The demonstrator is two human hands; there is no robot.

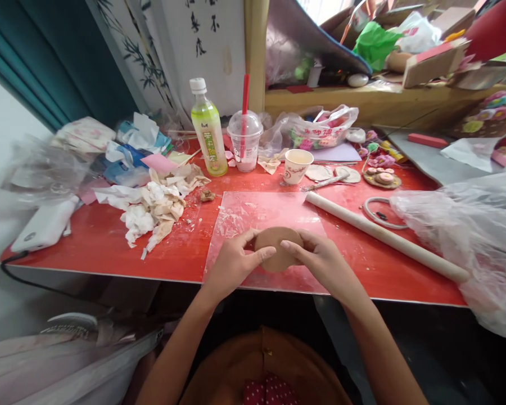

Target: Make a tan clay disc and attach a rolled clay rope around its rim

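Head view is showing a brown disc (275,236) positioned over the near part of a clear sheet (261,211), which is lying on the red desk (185,256). The left hand (238,259) is gripping the disc's left edge; the right hand (322,256) is gripping its right edge. On both hands the fingers are closing to the disc's thickness, with the thumbs pressing on the upper face and the remaining fingers bending around the rim, partly hidden. Whether the disc's underside is touching the sheet cannot be told.

Judging by this two-sided grip, the step in hand is apparently handling or working the disc's rim. The next move is probably calling for balanced support from both hands and light thumb pressure, since a soft material would be denting. A pale rod (383,236) is lying diagonally to the right of the hands, and a paper cup (297,169) is standing beyond the sheet.
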